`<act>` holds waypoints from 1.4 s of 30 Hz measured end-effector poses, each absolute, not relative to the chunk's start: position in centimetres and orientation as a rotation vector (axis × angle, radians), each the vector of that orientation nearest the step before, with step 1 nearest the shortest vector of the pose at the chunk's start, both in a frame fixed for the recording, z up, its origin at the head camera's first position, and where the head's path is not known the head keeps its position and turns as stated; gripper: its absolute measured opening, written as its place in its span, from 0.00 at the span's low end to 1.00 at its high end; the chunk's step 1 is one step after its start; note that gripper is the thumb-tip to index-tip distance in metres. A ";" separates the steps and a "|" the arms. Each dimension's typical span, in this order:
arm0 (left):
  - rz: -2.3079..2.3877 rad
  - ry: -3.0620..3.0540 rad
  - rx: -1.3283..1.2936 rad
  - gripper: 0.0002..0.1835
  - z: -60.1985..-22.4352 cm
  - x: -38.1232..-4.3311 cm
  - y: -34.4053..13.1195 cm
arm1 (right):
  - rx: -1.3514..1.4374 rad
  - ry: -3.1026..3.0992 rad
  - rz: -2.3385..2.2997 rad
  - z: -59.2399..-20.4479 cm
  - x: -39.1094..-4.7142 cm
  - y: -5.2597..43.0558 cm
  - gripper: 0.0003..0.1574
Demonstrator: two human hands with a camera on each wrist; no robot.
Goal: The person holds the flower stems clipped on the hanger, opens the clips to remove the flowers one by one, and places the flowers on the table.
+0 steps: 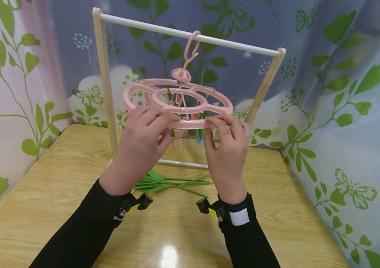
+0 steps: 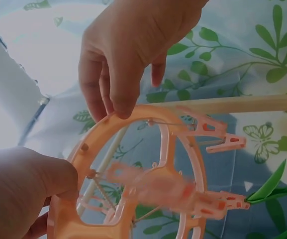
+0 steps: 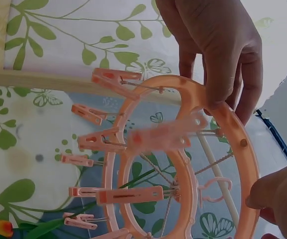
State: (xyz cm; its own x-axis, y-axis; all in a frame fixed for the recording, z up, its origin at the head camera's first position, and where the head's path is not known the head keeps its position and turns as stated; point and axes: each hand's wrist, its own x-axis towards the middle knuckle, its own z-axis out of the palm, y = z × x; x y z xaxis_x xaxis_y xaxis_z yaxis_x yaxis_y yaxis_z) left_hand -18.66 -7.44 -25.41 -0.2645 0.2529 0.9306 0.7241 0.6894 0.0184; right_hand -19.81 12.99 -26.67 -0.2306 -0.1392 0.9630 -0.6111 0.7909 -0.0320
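A pink round clip hanger [image 1: 220, 108] hangs by its hook [image 1: 190, 46] from the white bar of a wooden rack. My left hand [image 1: 146, 136] pinches the near rim of the ring, left of the middle. On the right part of that rim, my right hand [image 1: 228, 143] grips with thumb and fingers. Several pink clothespins [image 3: 128, 194] dangle under the ring, some blurred. One clothespin [image 2: 235, 200] appears to hold a green leafy stem [image 2: 267, 186]. A red and yellow tulip [image 3: 3, 228] shows at the right wrist view's lower left.
The rack has wooden posts [image 1: 105, 82] and a white top bar [image 1: 149, 26]. Green artificial stems [image 1: 176, 182] lie on the wooden table [image 1: 183, 227] below the hanger. Leaf-patterned curtains [image 1: 344, 130] surround the table at the back and sides.
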 end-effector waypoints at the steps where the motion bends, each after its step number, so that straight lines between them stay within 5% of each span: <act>1: -0.548 -1.828 -0.770 0.12 -25.4 -18.7 -7.4 | 0.579 -1.780 0.487 -26.7 -19.9 13.1 0.10; 42: -0.551 -1.824 -0.819 0.10 -25.6 -18.7 -7.4 | 0.652 -1.696 0.446 -27.2 -19.4 11.7 0.11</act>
